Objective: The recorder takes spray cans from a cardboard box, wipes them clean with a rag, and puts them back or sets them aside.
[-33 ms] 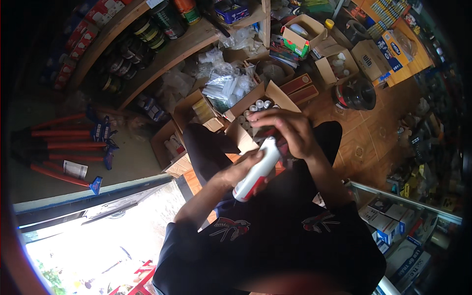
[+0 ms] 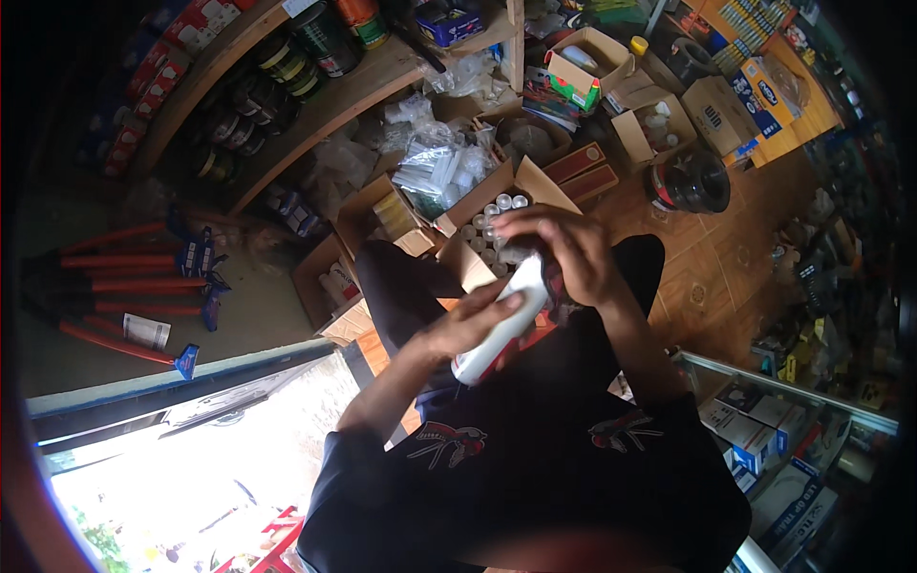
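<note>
My left hand (image 2: 471,323) is wrapped round a white cylindrical can (image 2: 504,329) with a red patch on its side. The can is tilted, its lower end toward my lap and its upper end away to the right. At that upper end, my right hand (image 2: 573,260) has its fingers curled over. A dark, crumpled piece that looks like cloth (image 2: 551,279) shows between this hand and the can, blurred and partly covered. Just beyond my hands stands an open cardboard box (image 2: 549,186) holding several upright cans with pale round tops (image 2: 503,201).
Left of that box are another carton (image 2: 355,218) and clear plastic packs (image 2: 439,167). A wooden shelf (image 2: 315,119) with tins runs along the upper left. Red-handled tools (image 2: 143,282) lie at the left. A glass case (image 2: 793,396) stands at the right, and a black coil (image 2: 702,181) on the tiled floor.
The can has turned slightly in my left hand, so less of its red side shows. My right hand has shifted a little to the right and down at the can's upper end.
</note>
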{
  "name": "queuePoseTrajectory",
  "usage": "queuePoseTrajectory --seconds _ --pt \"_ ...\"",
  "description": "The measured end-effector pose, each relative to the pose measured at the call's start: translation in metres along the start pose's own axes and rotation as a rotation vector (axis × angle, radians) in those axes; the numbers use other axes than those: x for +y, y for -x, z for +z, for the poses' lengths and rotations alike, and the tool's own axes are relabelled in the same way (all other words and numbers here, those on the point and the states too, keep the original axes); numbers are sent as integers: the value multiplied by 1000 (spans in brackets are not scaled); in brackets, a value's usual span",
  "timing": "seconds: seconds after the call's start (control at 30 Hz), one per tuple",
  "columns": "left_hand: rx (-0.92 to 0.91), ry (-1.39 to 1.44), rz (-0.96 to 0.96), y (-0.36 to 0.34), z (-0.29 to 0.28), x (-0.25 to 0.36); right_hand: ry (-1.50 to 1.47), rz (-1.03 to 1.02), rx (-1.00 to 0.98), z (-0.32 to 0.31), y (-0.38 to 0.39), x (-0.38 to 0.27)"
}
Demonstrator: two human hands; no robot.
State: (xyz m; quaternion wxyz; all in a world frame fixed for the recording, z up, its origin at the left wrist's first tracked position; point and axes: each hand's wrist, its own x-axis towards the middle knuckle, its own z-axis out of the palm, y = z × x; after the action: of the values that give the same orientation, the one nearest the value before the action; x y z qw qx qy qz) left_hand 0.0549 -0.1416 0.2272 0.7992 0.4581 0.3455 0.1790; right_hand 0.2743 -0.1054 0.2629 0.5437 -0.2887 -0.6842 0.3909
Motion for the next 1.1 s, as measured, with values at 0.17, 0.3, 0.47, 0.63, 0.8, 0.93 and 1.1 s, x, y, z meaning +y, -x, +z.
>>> queuePoseTrajectory --seconds 0.17,0.3,0.47,0.63,0.8,0.93,1.1 --pt "363 -1333 584 -29 -2 40 409 249 295 1 7 8" --pt "-85 142 -189 -27 17 22 -230 242 123 -16 12 23" --pt "3 29 127 -41 14 18 -814 333 537 20 7 42" --pt "502 -567 626 -53 11 28 -111 378 491 57 13 27" --pt "617 -580 597 -49 0 11 251 57 349 64 0 45" --pt "588 -604 494 -32 29 26 -596 346 395 41 -10 57" --pt "691 -793 688 -61 -30 9 197 141 281 95 26 64"
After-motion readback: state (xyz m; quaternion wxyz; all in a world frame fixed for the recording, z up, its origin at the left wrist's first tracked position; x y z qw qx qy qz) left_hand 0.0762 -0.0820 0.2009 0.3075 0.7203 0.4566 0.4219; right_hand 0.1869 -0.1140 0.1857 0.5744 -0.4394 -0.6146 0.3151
